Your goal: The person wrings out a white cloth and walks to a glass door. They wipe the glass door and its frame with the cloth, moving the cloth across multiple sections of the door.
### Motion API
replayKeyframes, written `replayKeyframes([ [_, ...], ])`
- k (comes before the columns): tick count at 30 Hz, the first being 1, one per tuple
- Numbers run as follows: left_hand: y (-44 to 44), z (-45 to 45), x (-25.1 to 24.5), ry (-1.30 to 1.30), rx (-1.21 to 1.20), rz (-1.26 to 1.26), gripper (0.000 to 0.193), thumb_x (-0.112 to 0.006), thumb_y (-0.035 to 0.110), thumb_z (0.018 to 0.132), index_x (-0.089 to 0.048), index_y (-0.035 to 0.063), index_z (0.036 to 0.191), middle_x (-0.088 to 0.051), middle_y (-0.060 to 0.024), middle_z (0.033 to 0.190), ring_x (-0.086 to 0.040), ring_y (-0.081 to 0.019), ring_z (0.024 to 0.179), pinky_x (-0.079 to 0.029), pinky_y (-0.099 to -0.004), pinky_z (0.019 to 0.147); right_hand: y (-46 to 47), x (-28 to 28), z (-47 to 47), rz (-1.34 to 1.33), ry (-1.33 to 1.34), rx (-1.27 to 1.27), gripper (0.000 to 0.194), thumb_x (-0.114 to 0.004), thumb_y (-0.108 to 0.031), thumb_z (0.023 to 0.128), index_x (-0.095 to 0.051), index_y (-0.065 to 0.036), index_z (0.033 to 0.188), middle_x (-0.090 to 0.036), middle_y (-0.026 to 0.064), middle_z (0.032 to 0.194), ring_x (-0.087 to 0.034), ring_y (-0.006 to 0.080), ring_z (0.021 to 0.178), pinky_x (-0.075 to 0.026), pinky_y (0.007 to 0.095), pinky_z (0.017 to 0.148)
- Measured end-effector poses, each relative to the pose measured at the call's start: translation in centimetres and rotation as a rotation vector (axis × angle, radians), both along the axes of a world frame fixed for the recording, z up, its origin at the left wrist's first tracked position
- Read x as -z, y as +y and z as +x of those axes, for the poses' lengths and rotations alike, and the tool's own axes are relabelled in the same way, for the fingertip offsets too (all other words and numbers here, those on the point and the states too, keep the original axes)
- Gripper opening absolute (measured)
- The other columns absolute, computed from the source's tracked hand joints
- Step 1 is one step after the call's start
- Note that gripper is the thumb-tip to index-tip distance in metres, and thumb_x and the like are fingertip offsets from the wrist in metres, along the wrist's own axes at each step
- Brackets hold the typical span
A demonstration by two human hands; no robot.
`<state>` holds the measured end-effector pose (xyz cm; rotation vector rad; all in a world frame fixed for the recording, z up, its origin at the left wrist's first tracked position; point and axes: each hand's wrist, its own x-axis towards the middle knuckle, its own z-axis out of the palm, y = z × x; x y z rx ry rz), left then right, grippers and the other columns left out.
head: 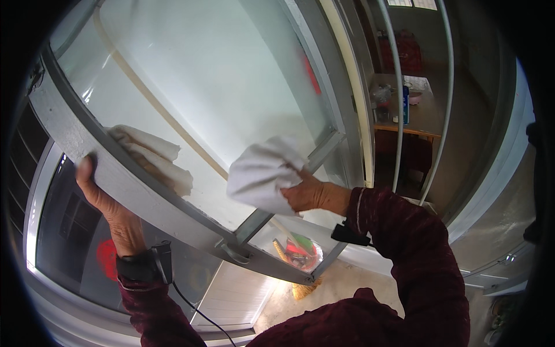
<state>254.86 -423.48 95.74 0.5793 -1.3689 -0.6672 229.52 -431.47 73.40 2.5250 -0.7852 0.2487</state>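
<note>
My right hand (303, 191) grips a whitish cloth (264, 173), somewhat blurred, against the glass pane (208, 78) of a metal-framed door. On the left, my left hand (104, 195) holds the edge of the door's grey frame (130, 186), its thumb on the near face and its fingers behind the frame. A second, beige cloth (162, 167) shows at the glass close to that frame edge, partly hidden by it. Below my hands a door handle (234, 252) sits on the frame.
Through the lower pane I see a red container (301, 256); a straw broom's bristles (305, 289) show beneath the door. Curved metal bars (396, 86) stand at the right. Beyond them a wooden table (418, 115) bears a blue can (406, 104) and other items.
</note>
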Motion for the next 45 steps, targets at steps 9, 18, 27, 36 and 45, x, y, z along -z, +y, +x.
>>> replayKeyframes([
  [9,-1.2,1.0,-0.1,-0.018,-0.029,-0.03,0.063,-0.054,0.05,0.076,-0.053,0.0042,0.119,-0.063,-0.0116,0.103,-0.064,-0.0226,0.092,-0.055,-0.0355,0.081,4.7,1.1,4.0,0.107,-0.673,-0.358,0.015,-0.062,-0.023,0.076,-0.061,-0.012,0.066,-0.051,0.0026,0.082,-0.047,0.0158,0.094,-0.045,0.0388,0.07],
  [18,-0.4,0.9,0.1,-0.133,0.126,-0.013,0.061,-0.056,0.046,0.078,-0.053,0.0001,0.118,-0.064,-0.0139,0.101,-0.067,-0.0211,0.086,-0.059,-0.033,0.074,-1.8,0.4,-8.1,-0.215,-0.827,0.01,0.014,-0.055,-0.01,0.074,-0.062,0.002,0.074,-0.055,0.014,0.085,-0.051,0.0266,0.089,-0.041,0.0379,0.087],
  [27,-0.6,0.1,-0.2,-0.098,0.056,-0.066,0.064,-0.059,0.046,0.076,-0.053,-0.0027,0.117,-0.064,-0.015,0.097,-0.067,-0.0213,0.081,-0.058,-0.0313,0.073,-0.2,2.4,-6.6,-0.146,-0.967,0.358,0.016,-0.054,-0.006,0.078,-0.06,0.005,0.088,-0.054,0.0179,0.094,-0.05,0.0329,0.094,-0.042,0.0422,0.086],
  [36,-0.1,-0.2,-0.2,-0.06,-0.097,-0.03,0.066,-0.056,0.052,0.075,-0.054,0.0005,0.117,-0.064,-0.0136,0.098,-0.067,-0.0222,0.084,-0.057,-0.0334,0.075,-1.2,2.5,-7.8,0.081,-1.392,0.349,0.018,-0.055,-0.01,0.082,-0.059,0.006,0.085,-0.057,0.0209,0.086,-0.057,0.0351,0.084,-0.049,0.0413,0.072],
  [45,0.0,1.0,0.0,-0.106,0.047,-0.018,0.066,-0.058,0.048,0.077,-0.051,-0.0025,0.119,-0.064,-0.0138,0.098,-0.066,-0.0219,0.085,-0.058,-0.0333,0.076,-1.4,-1.4,-6.4,0.052,-1.003,0.641,0.026,-0.052,-0.02,0.084,-0.063,0.003,0.08,-0.062,0.0215,0.085,-0.061,0.0363,0.08,-0.05,0.0434,0.073],
])
